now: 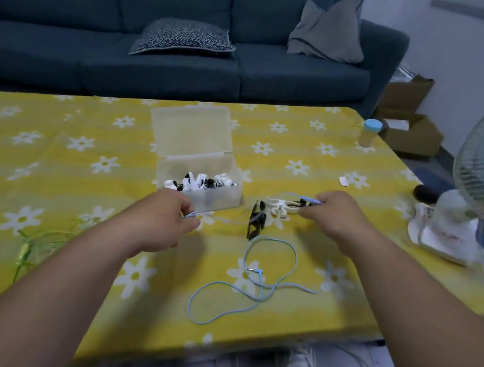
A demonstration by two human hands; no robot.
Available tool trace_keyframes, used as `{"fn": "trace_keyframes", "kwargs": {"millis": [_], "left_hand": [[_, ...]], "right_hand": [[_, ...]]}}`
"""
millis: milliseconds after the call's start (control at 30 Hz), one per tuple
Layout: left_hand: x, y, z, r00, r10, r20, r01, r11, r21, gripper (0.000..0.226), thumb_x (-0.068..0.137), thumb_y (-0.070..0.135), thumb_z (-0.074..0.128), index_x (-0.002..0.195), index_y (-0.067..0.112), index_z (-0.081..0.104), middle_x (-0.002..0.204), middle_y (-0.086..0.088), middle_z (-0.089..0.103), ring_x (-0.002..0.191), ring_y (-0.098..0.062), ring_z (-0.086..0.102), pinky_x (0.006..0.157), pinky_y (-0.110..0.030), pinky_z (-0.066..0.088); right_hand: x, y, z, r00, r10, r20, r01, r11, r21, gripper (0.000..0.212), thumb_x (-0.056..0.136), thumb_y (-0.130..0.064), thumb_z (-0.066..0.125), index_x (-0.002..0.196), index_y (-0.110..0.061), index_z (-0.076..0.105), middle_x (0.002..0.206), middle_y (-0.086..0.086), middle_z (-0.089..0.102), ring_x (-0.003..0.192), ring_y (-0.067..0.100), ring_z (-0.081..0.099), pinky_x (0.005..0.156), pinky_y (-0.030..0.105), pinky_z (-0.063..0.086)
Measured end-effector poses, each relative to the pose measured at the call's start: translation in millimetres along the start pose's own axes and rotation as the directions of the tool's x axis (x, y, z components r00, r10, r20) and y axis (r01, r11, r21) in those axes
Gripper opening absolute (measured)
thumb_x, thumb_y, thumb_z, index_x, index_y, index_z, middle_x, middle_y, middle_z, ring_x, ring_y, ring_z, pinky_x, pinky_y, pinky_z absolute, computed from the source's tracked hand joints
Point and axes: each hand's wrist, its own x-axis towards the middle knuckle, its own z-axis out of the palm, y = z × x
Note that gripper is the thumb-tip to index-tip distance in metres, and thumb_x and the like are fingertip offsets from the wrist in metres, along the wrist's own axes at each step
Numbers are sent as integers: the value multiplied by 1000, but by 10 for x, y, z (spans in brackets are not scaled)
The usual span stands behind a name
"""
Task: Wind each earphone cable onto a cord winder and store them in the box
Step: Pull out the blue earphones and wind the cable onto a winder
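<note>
Earphone cable, the blue one, is the one being worked on right now. Most of it lies in loose overlapping loops on the yellow flowered tablecloth near the front edge, with its jack plug sitting inside one loop.

Just past that, both hands are closed in pinches on bits of blue. The left hand holds a short blue piece right in front of the box. The right hand pinches another blue piece just above the white cord winder. I'd guess those are the earbud ends, but it's too blurry to say for sure. A black winder lies between the hands, touching neither.

So my read: this is the "pick up and straighten" step, and nothing is wound yet. Neither hand is holding a winder. Next move probably needs one hand to let go and grab the white winder, hook an end into it, then wrap while the slack feeds out of those loops. They cross over each other, so they might snag.

Off to the left there's a green cable in a loose tangle, so that's one more to do.

Further back, the clear box has its lid flipped open and already holds a bunch of black and white wound bundles. A small bottle stands near the far right corner, and the sofa is behind.
</note>
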Motion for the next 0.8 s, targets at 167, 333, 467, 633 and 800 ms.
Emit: {"fn": "trace_keyframes", "kwargs": {"millis": [167,333,467,633,800], "left_hand": [[2,32,57,998,11,63,-17,996,83,22,97,23,56,79,14,64,65,-2,73,63,-16,65,70,-31,52],[-7,9,45,997,-7,78,0,996,86,23,96,22,56,80,10,68,69,5,74,57,-9,64,66,-26,50],[-31,14,29,998,27,53,-32,996,87,24,96,22,56,81,7,68,73,4,74,56,-7,62,61,-23,47],[-127,-27,-20,997,41,64,-48,992,117,26,95,24,57,83,3,67,73,-1,71,57,-12,57,60,-25,44],[-181,-30,-53,994,70,84,-84,979,184,33,93,25,60,66,9,52,63,-10,52,58,-20,39,54,-28,31]], "right_hand": [[90,-20,277,1000,-3,31,6,996,-87,32,94,-30,56,74,-5,61,62,6,47,59,24,43,52,31,28],[59,-116,591,992,-25,122,57,961,-271,33,87,-33,63,68,-7,56,57,3,45,55,20,43,49,29,27],[36,-202,769,995,63,77,-34,942,-335,43,79,-44,70,59,-12,48,59,1,49,54,18,46,47,29,29],[24,-286,899,988,120,92,-90,955,-284,30,81,-26,68,60,-12,51,62,4,52,57,21,48,45,28,29],[-54,-365,861,983,159,92,-141,974,-180,29,75,-22,73,60,-12,49,59,4,49,55,21,44,47,27,30]]}}
